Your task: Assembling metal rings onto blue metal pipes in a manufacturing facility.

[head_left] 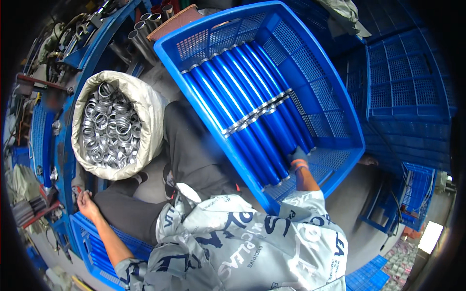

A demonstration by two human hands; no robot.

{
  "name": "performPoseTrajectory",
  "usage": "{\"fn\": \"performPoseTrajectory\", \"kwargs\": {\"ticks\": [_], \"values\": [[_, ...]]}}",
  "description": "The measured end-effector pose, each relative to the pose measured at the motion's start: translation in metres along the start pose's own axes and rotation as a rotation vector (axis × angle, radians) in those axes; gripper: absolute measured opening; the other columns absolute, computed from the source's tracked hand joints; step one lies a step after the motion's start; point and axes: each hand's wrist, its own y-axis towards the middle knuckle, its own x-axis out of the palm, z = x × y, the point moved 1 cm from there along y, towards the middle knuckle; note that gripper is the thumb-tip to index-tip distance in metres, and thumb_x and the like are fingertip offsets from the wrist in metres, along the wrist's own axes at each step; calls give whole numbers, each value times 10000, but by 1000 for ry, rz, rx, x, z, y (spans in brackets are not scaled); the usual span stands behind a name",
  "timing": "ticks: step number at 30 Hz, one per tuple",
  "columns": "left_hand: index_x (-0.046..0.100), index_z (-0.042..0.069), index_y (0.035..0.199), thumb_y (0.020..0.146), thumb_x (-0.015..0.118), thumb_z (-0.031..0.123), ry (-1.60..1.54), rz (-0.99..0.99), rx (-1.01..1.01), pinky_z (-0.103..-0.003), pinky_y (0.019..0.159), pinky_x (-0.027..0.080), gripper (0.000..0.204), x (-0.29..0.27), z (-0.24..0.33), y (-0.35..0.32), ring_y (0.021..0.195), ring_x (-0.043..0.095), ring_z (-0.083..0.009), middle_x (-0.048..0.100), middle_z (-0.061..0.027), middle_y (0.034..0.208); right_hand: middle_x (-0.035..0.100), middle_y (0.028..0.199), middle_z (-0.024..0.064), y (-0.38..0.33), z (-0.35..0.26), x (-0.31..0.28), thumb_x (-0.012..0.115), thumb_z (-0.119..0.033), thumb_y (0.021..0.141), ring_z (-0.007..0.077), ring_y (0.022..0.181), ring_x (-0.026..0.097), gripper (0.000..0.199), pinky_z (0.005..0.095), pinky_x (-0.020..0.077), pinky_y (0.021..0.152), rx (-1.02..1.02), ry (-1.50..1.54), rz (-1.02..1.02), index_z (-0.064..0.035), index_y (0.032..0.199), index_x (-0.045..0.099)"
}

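Right hand, in a grey glove with an orange cuff, is down in the blue mesh crate, resting on the near ends of the blue tubes. Can't tell whether the fingers grip one or just press.

The tubes lie side by side in two end-to-end rows, silver collars meeting mid-crate. They look rigid, smooth, probably slick and prone to rolling; best taken near an end collar.

Left hand is bare, fingers curled loosely on the edge of a low blue crate, holding nothing. A sack of metal rings sits close by.
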Motion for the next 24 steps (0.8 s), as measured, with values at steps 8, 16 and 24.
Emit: {"fn": "performPoseTrajectory", "kwargs": {"ticks": [8,16,24], "values": [[669,-79,1489,1153,772,169,-23,84,214,-359,1070,630,430,11,175,-35,1158,786,-236,808,-205,1325,862,1042,266,57,19,36,738,-401,933,441,1114,839,450,523,620,1018,2,120,41,-2,1076,888],[654,-158,1419,1042,781,253,66,200,1271,-485,1079,623,572,-113,510,-132,1140,792,-382,786,-300,1279,799,1437,182,34,-327,-107,754,-140,1137,228,1281,772,413,355,605,1122,-611,1035,151,52,1502,724],[653,-161,1422,1053,737,224,679,789,1211,-488,1082,624,540,-352,450,-201,1135,793,-389,784,-306,1276,812,1410,154,-216,-604,-228,749,-101,1127,238,1298,764,341,398,563,1188,-1272,861,145,2,1451,781]]}}
